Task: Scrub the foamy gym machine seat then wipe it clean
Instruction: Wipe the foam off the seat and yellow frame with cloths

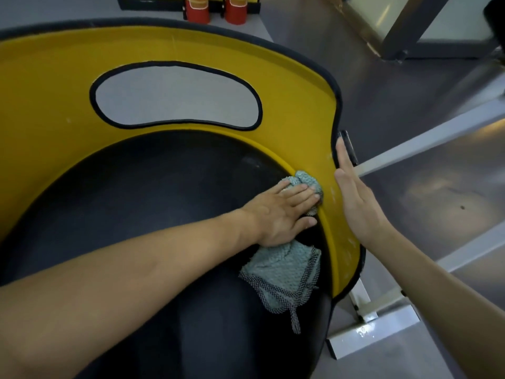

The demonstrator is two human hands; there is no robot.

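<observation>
Grey gym floor point(410, 110) filling right side and top of frame, pale stripe running diagonally across it. Two red cylinders point(196, 9) at top centre, cut off by frame edge. White metal base point(374, 332) of machine at lower right, just beside seat edge.

Black seat pad point(136, 201) taking up centre and lower left, domed, wrapped on far and right sides by yellow shell point(54, 105) with dark rim. Oval cutout point(175, 95) in shell at upper centre, floor seen through it.

Pale green cloth point(284, 272) with dark checked trim lying right of centre, on right edge of seat pad where pad meets yellow shell. One bunched end poking out past fingertips against shell, loose end trailing toward bottom of frame.

Palm down on cloth, left hand point(281, 212), arm reaching in from lower left; fingers straight, slightly spread, pressing cloth flat, not curled round it. Right of shell, right hand point(358, 198), fingers straight and close together, palm side laid against shell's outer rim. Hands near each other, shell wall between them. Foam on seat: cannot tell; faint pale smears on shell near cloth.
</observation>
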